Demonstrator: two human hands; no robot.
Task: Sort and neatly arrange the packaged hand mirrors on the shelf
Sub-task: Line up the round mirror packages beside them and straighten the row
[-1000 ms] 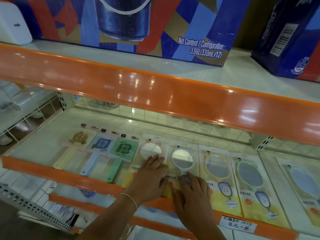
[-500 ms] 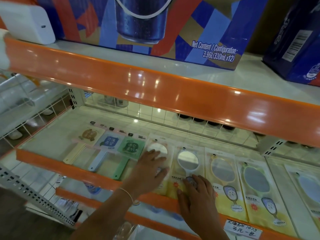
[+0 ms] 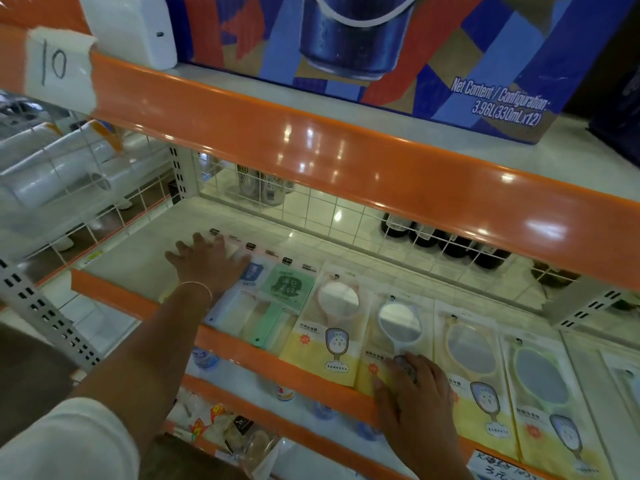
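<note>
Packaged hand mirrors lie flat in a row on the white shelf point(image 3: 152, 251). My left hand point(image 3: 207, 259) rests palm down, fingers spread, on the leftmost pack, which it mostly hides, and partly on the blue-handled mirror pack point(image 3: 239, 296). A green square mirror pack point(image 3: 280, 299) comes after it, then a pink round mirror pack point(image 3: 329, 327). My right hand point(image 3: 415, 407) lies flat on the lower end of the white round mirror pack point(image 3: 398, 327) at the shelf's front edge. Two oval mirror packs point(image 3: 471, 368) lie further right.
An orange rail point(image 3: 242, 344) runs along the shelf front. The orange upper shelf edge point(image 3: 346, 150) overhangs closely, carrying a blue carton point(image 3: 381, 46). A white wire grid point(image 3: 311, 209) backs the shelf, dark bottles point(image 3: 450, 244) behind it. Snack packs point(image 3: 225, 424) sit on the shelf below.
My left hand has moved left from the pink round mirror pack onto the leftmost packs. My right hand stays on the white round mirror pack. The view has shifted left and closer.
</note>
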